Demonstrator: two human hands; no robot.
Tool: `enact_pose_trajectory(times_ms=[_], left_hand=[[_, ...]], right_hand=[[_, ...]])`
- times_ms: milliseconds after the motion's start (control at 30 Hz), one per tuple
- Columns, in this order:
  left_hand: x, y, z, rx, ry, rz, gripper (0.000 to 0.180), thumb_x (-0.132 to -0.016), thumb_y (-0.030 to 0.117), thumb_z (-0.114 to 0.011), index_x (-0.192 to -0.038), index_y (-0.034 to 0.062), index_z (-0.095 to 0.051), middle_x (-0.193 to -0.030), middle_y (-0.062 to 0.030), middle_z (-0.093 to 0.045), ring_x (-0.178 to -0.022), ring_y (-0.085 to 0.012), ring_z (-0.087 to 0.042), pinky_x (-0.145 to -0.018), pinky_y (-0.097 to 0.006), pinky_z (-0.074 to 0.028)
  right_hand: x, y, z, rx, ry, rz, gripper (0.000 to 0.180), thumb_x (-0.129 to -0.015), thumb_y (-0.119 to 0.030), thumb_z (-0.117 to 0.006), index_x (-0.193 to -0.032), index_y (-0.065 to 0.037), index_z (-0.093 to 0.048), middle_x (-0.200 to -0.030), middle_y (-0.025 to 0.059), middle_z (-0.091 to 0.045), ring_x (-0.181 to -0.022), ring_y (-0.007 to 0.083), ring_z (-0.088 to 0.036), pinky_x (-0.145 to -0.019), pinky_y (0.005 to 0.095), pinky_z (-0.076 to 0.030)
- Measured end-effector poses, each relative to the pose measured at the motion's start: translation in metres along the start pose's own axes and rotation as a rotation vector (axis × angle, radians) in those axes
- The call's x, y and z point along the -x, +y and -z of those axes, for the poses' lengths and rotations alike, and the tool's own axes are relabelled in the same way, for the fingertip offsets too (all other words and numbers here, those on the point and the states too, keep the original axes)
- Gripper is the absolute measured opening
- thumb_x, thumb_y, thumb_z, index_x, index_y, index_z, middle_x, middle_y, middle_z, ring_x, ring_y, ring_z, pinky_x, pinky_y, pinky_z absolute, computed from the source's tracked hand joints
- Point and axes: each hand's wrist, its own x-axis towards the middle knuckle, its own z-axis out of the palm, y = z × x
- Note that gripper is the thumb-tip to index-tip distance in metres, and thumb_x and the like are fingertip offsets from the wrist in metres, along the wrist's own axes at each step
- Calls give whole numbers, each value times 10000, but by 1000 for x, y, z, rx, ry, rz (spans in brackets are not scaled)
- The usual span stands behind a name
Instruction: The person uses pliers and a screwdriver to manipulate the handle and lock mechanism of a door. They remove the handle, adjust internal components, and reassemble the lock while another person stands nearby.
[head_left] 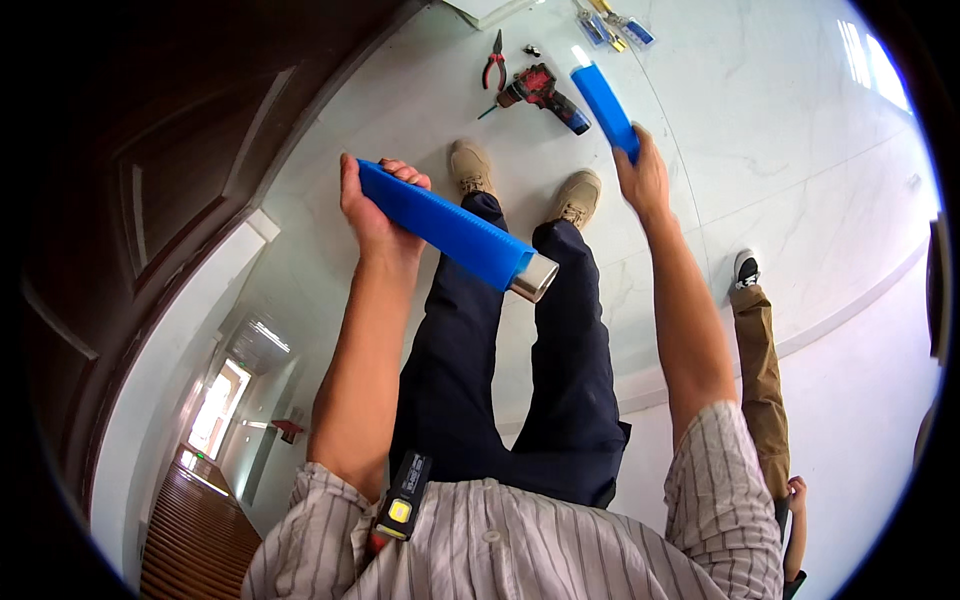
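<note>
Blue-wrapped tube (445,226) with a bare metal end sits in your left hand (370,205), fingers closed round its upper end, the metal end angled down toward your right. Your right hand (643,178) grips a second blue-wrapped piece (603,103), held well apart from the first. Below on the pale floor (760,120) lie a red drill (540,92) and red pliers (494,62), just past your shoes (525,185).

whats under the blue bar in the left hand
Beneath the blue bar in the left hand are dark trouser legs, a tan shoe and marble floor; the floor directly beneath is covered.
</note>
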Motion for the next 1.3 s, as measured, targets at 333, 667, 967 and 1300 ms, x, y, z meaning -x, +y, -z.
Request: enact_pose_trajectory(times_ms=[333,667,967,1300], left_hand=[[3,-7,-6,-140,25,-306,541,-929,630,-458,-861,97,-520,-767,-55,-566,-678,-176,-555,-668,-323,-486],[105,-24,-40,-781,-573,-889,728,-875,711,-456,-1295,118,-420,-1224,-183,-602,-1103,-359,-622,-929,-503,-525],[189,-35,-66,-811,-1289,-744,708,-759,495,-773,-1241,115,-420,-1274,-254,-562,-1194,-427,-561,-1059,-596,-373],[153,-36,-62,-719,-1100,-599,679,-809,628,-655,-1283,180,-465,-1166,-110,-632,-1148,-329,-602,-1062,-584,-379]], right_hand=[[61,-140,41,-1501,-912,-689,700,-975,-551,-445,-1408,-2,-400,-1320,207,-531,-1170,358,-575,-885,470,-536],[110,-128,22,-1768,-742,-853,345,-990,-320,-529,-1111,-1,-578,-974,138,-633,-877,257,-670,-666,371,-618],[103,-104,11,-1857,-411,-1042,184,-842,-207,-659,-889,-51,-573,-782,46,-553,-673,171,-547,-639,359,-501],[98,-70,53,-1989,-174,-740,179,-905,-235,-633,-893,-60,-600,-852,60,-600,-811,187,-602,-744,341,-514]])
